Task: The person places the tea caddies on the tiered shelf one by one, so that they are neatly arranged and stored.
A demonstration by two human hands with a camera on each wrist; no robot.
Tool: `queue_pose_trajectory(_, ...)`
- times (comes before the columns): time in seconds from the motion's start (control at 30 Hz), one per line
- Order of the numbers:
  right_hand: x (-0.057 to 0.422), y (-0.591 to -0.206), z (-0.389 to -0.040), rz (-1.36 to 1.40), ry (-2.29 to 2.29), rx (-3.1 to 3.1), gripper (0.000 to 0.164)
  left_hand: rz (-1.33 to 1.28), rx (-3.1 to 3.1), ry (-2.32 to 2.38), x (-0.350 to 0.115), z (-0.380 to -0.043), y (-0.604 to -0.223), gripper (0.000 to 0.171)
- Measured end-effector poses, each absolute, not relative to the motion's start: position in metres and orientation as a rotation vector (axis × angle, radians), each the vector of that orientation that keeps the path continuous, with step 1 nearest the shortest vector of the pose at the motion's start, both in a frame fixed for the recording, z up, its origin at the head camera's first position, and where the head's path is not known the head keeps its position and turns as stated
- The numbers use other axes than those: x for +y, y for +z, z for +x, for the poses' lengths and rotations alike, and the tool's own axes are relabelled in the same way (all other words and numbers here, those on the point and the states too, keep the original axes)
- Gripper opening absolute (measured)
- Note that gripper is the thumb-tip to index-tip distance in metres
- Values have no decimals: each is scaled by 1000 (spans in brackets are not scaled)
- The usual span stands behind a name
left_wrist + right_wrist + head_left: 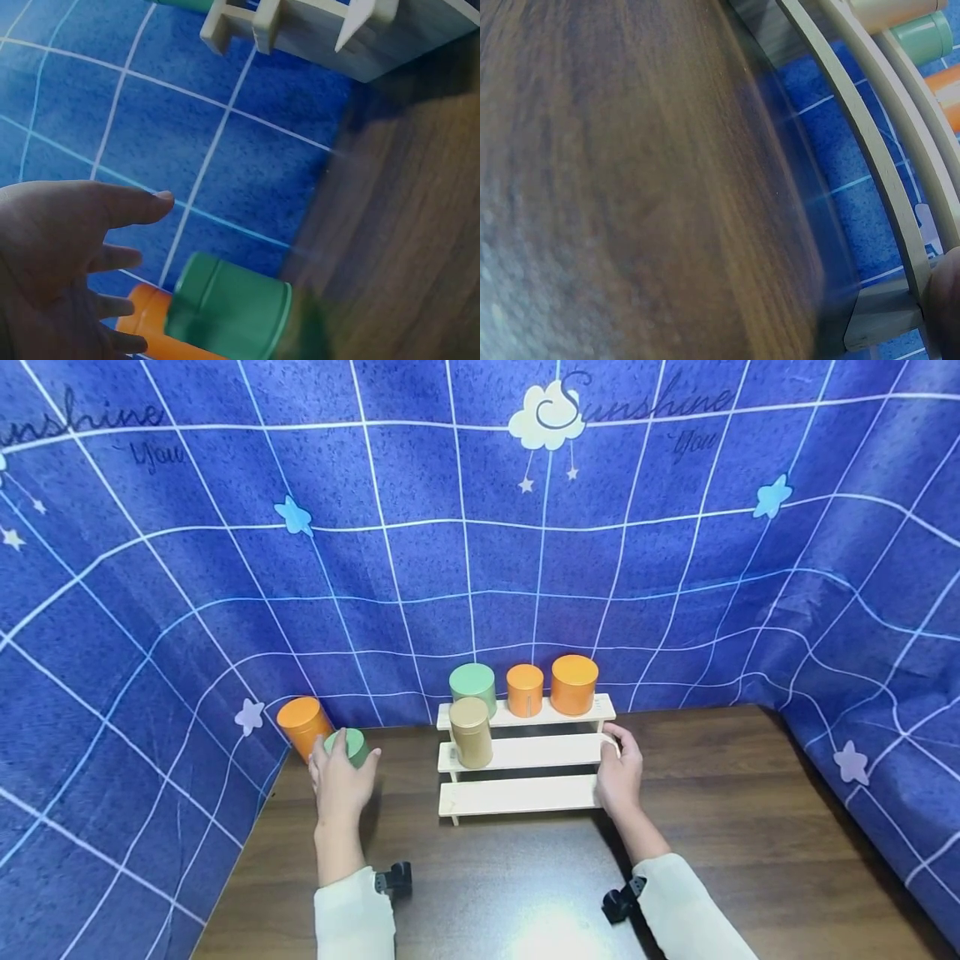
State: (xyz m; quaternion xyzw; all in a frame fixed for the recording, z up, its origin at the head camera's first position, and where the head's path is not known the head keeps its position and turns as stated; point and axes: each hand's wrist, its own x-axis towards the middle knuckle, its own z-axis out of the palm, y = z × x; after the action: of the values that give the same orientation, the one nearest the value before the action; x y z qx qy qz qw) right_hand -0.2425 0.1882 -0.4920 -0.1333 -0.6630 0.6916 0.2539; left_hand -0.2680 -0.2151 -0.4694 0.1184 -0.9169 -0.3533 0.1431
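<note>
My left hand [341, 787] reaches over a short green canister [356, 746] at the left of the table. The left wrist view shows its fingers spread, with nothing between them, beside that green canister [229, 307]. A taller orange canister [302, 725] stands just behind. With my right hand [621, 772] I grip the right end of a pale three-step wooden rack [532, 795]; part of that thumb or finger [945, 300] lies against the rack's edge in the right wrist view. A gold canister [471, 735] stands at the left of the middle step.
Along the top step stand another green canister [472, 685], a small orange canister [525, 691] and a wider orange canister [574, 685]. Behind the brown wooden table [712, 802] hangs a blue gridded cloth [420, 568], which also runs along both sides.
</note>
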Motion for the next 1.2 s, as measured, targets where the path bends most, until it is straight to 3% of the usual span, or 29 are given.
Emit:
queue_pose_trajectory(0.63, 189, -497, -246, -355, 1906, -1777, 38, 433, -2657, -1006, -218, -276, -491, 74)
queue_pose_trajectory(1.2, 189, -497, -245, -366, 1886, -1777, 38, 434, -2469, -1010, -214, -279, -495, 45)
